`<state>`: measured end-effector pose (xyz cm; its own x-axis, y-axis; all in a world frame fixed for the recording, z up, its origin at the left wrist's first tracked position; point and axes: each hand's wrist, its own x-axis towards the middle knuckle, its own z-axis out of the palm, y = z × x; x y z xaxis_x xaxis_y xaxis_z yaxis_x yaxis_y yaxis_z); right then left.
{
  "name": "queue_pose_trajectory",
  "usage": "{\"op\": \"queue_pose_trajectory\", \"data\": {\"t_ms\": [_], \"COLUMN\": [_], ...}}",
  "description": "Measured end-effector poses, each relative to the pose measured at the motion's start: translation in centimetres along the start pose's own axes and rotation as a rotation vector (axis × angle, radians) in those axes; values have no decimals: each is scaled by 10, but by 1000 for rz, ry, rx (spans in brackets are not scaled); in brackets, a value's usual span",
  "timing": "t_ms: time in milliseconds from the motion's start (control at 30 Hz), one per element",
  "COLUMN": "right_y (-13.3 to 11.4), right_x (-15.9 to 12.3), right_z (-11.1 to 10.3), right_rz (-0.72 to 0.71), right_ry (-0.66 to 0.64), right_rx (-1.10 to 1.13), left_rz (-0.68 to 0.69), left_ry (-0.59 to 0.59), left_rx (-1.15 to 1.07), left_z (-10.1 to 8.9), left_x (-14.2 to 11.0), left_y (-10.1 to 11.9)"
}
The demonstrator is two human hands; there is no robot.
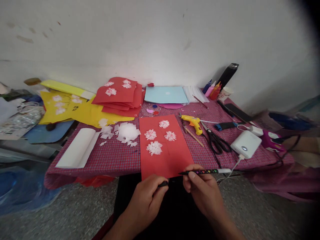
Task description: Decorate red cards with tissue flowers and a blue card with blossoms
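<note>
My right hand (pixel 203 190) grips a thin black pen (pixel 207 172) with coloured dots, held level just off the table's near edge. My left hand (pixel 147 200) is closed on a small black piece (pixel 163 183), likely the pen's cap. Both hands hover below a red paper sheet (pixel 163 148) that hangs over the table's front edge and carries several white tissue flowers (pixel 154 147).
On the checked tablecloth (pixel 115 156) lie a yellow glue gun (pixel 192 122), black scissors (pixel 216 140), a white power bank (pixel 246 144), white tissue scraps (pixel 126 132) and a white folded sheet (pixel 78 147). Red (pixel 120 95), yellow (pixel 72 108) and blue (pixel 166 94) sheets sit further back by the wall.
</note>
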<state>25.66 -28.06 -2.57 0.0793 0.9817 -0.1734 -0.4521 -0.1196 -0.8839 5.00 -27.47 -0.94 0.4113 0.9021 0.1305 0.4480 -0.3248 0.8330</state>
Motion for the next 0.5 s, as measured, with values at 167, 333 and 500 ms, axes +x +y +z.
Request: {"op": "queue_pose_trajectory", "data": {"t_ms": [167, 333, 500], "right_y": [-12, -23, -18], "right_x": [11, 37, 49], "right_z": [-26, -40, -45], "right_rz": [-358, -778, -822], "right_ry": [-37, -356, -542], "right_rx": [-556, -1187, -1392], "left_rz": [330, 329, 281], "left_ry": [39, -46, -84], "left_rx": [350, 597, 659], "left_z": [-27, -42, -43], "left_x": [-15, -13, -4], "left_y": [-20, -37, -46]}}
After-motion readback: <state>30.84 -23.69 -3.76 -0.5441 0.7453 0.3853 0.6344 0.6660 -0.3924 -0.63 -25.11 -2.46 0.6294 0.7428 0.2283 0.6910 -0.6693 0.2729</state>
